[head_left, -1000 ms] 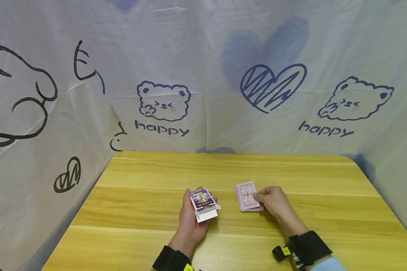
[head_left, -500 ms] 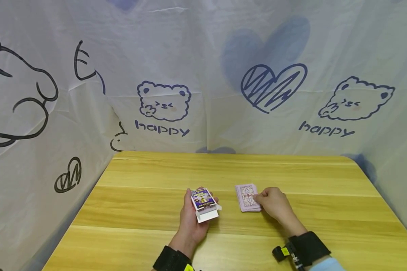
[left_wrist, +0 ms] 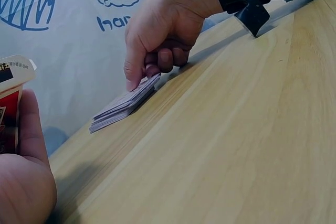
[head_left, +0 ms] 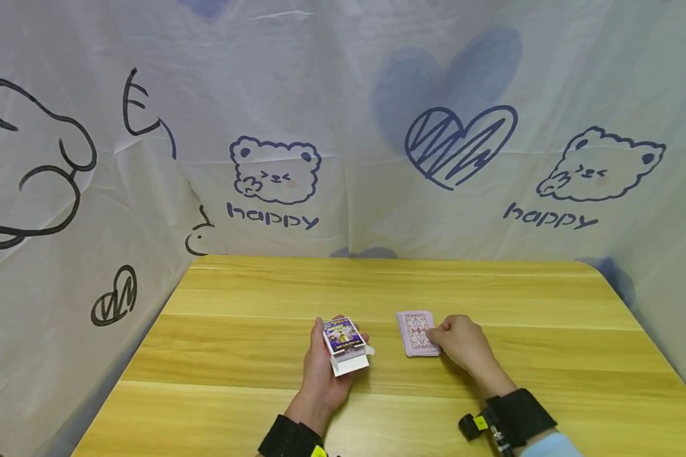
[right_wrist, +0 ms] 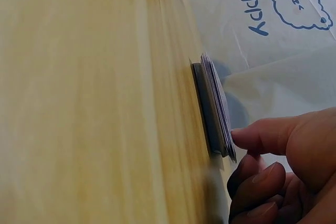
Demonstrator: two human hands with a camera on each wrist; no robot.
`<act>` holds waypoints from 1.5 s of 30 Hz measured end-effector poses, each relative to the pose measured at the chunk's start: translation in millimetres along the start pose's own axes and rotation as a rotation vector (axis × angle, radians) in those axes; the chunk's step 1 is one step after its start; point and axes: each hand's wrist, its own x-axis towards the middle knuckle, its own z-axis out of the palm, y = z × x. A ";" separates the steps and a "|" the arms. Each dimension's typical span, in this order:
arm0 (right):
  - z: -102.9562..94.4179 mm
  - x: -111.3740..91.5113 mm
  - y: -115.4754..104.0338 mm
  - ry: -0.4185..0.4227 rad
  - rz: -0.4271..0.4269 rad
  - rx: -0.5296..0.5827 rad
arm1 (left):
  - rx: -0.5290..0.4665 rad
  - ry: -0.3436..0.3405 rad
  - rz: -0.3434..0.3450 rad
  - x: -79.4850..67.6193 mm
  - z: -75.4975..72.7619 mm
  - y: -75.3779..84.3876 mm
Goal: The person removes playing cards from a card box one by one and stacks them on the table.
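While right hand [head_left: 463, 343] pinches, cards [head_left: 417, 334] lie under thumb [right_wrist: 262, 135].

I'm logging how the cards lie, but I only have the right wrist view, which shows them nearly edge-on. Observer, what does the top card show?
Observer: In the head view, the top card shows an ornate reddish pattern.
Operator: And the box? I see just a corner.
Observer: It's open: its white flap sticks out at the end nearest the person.
Operator: How is it held?
Observer: The left hand holds it from beneath.
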 end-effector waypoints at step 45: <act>21.7 -56.2 -67.0 -0.246 -0.100 0.509 | -0.054 -0.356 0.039 -9.5 6.2 -3.4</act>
